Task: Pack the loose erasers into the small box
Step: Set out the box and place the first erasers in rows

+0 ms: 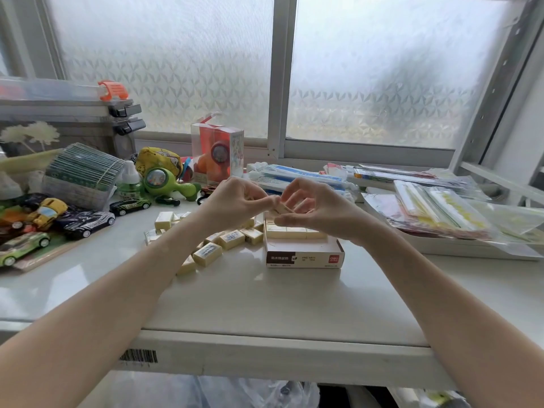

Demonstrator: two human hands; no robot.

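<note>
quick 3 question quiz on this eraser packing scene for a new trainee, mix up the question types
1. True or false: the small box already holds a row of erasers.
2. The loose erasers lie on which side of the box? A) the person's left B) the person's right C) behind it
3. Fill in: the left hand and right hand together hold one ___ above the box.

Key
1. True.
2. A.
3. eraser, pinched between the fingertips of both hands.
</note>
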